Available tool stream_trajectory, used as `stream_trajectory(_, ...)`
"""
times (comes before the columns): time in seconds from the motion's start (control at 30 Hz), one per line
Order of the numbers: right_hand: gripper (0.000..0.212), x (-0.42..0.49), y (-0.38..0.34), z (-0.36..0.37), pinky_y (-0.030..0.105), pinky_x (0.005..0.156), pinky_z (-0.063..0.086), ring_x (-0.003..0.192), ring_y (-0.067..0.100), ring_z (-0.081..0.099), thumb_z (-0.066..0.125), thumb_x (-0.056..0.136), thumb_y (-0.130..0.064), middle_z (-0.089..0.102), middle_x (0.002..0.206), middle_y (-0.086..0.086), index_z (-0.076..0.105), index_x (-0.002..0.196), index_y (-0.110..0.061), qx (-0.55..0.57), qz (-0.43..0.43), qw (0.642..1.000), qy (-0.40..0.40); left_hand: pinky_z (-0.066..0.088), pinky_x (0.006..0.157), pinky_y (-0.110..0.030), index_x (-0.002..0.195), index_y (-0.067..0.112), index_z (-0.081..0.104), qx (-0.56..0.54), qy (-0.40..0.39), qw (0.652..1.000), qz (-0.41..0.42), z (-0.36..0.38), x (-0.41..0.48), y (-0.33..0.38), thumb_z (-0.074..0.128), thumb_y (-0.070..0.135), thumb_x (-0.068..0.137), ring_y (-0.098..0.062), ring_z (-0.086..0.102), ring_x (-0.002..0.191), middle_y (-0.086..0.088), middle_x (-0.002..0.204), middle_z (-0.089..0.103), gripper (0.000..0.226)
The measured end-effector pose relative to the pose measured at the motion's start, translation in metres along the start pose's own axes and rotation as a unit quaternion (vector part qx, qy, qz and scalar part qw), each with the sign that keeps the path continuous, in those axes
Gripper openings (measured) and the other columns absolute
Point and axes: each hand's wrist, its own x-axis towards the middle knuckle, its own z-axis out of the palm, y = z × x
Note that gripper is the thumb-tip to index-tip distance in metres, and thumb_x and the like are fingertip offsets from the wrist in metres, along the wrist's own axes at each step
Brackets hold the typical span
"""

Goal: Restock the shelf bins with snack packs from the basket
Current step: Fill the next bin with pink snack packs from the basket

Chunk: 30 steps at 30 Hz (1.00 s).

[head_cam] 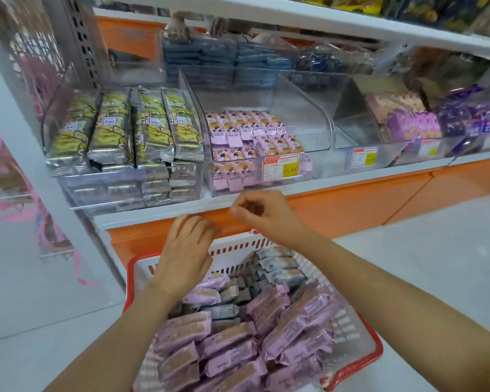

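Left hand: fingers released over basket | right hand: fingers curled, blurred, hold unclear | next: gather pink snack packs flat; stack in half-full bin at shelf front edge.
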Motion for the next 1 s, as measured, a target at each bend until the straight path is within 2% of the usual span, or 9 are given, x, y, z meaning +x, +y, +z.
stream_trajectory(0.07, 0.010, -0.010, 0.028, 0.029, 0.028, 0.064, 0.049, 0.068, 0.010, 0.059, 0.065, 0.093, -0.023, 0.068, 0.077, -0.002, 0.070, 0.086, -0.017, -0.020, 0.041, 0.998, -0.041, 0.025, 0.111, -0.042, 0.115, 0.014, 0.064, -0.013, -0.055, 0.998, -0.031, 0.007, -0.017, -0.011, 0.079, 0.012, 0.066, -0.028, 0.056, 0.111, -0.005, 0.115, 0.063, 0.052)
stream_trajectory(0.17, 0.016, -0.025, 0.067, 0.070, 0.037, 0.074, 0.055, 0.075, 0.015, 0.061, 0.065, 0.092, -0.027, 0.067, 0.086, 0.000, 0.070, 0.102, -0.015, -0.050, 0.115, 0.986, -0.109, 0.021, 0.113, -0.046, 0.130, 0.011, 0.061, 0.024, -0.131, 0.990, -0.051, 0.020, -0.047, -0.027, 0.086, 0.022, 0.065, -0.030, 0.059, 0.116, -0.008, 0.125, 0.064, 0.070)
stream_trajectory(0.3, 0.029, -0.043, 0.094, 0.116, 0.032, 0.083, 0.054, 0.090, 0.016, 0.063, 0.065, 0.092, -0.028, 0.067, 0.108, 0.004, 0.063, 0.118, -0.014, -0.090, 0.153, 0.964, -0.199, 0.012, 0.114, -0.049, 0.143, 0.004, 0.050, 0.073, -0.189, 0.979, -0.032, 0.036, -0.078, -0.040, 0.092, 0.027, 0.056, -0.033, 0.045, 0.135, -0.014, 0.150, 0.046, 0.099)
stream_trajectory(0.4, 0.036, -0.047, 0.103, 0.143, 0.032, 0.088, 0.050, 0.104, 0.021, 0.062, 0.064, 0.093, -0.029, 0.064, 0.120, 0.006, 0.060, 0.124, -0.013, -0.121, 0.152, 0.954, -0.230, 0.018, 0.113, -0.051, 0.147, 0.006, 0.043, 0.067, -0.181, 0.981, -0.021, 0.039, -0.083, -0.044, 0.089, 0.025, 0.061, -0.029, 0.033, 0.143, -0.011, 0.156, 0.037, 0.100)
stream_trajectory(0.5, 0.039, -0.044, 0.109, 0.164, 0.038, 0.086, 0.051, 0.105, 0.025, 0.060, 0.064, 0.091, -0.029, 0.063, 0.120, 0.009, 0.056, 0.126, -0.012, -0.168, 0.153, 0.941, -0.250, 0.021, 0.112, -0.052, 0.150, 0.008, 0.038, 0.059, -0.183, 0.981, -0.025, 0.040, -0.084, -0.045, 0.087, 0.023, 0.064, -0.028, 0.034, 0.144, -0.009, 0.159, 0.032, 0.101)
stream_trajectory(0.73, 0.036, -0.041, 0.114, 0.189, 0.031, 0.084, 0.046, 0.110, 0.024, 0.056, 0.063, 0.090, -0.025, 0.059, 0.122, 0.006, 0.057, 0.124, -0.015, -0.243, 0.108, 0.936, -0.230, 0.023, 0.118, -0.054, 0.156, 0.011, 0.022, 0.058, -0.199, 0.978, -0.026, 0.048, -0.089, -0.051, 0.074, 0.028, 0.080, -0.026, 0.020, 0.150, -0.005, 0.164, 0.018, 0.093)
stream_trajectory(0.83, 0.025, -0.039, 0.114, 0.187, 0.032, 0.077, 0.045, 0.093, 0.023, 0.057, 0.063, 0.086, -0.024, 0.060, 0.106, 0.005, 0.057, 0.108, -0.014, -0.217, 0.093, 0.945, -0.227, 0.027, 0.117, -0.055, 0.156, 0.012, 0.023, 0.043, -0.213, 0.976, -0.032, 0.047, -0.088, -0.050, 0.071, 0.026, 0.082, -0.025, 0.018, 0.151, -0.005, 0.164, 0.016, 0.090)
stream_trajectory(0.9, 0.022, -0.037, 0.110, 0.174, 0.025, 0.063, 0.038, 0.071, 0.011, 0.050, 0.069, 0.081, -0.020, 0.052, 0.083, -0.005, 0.049, 0.091, -0.018, -0.142, 0.104, 0.964, -0.200, 0.028, 0.117, -0.055, 0.155, 0.012, 0.026, 0.026, -0.208, 0.977, -0.036, 0.046, -0.087, -0.049, 0.071, 0.025, 0.081, -0.024, 0.021, 0.150, -0.004, 0.163, 0.020, 0.087)
stream_trajectory(1.0, 0.025, -0.036, 0.103, 0.145, 0.022, 0.060, 0.036, 0.062, 0.004, 0.045, 0.069, 0.078, -0.016, 0.049, 0.072, -0.009, 0.047, 0.087, -0.021, 0.007, 0.143, 0.976, -0.163, 0.024, 0.120, -0.050, 0.153, 0.014, 0.034, -0.019, -0.180, 0.982, -0.045, 0.044, -0.084, -0.048, 0.063, 0.022, 0.087, -0.023, 0.030, 0.147, -0.004, 0.160, 0.028, 0.073)
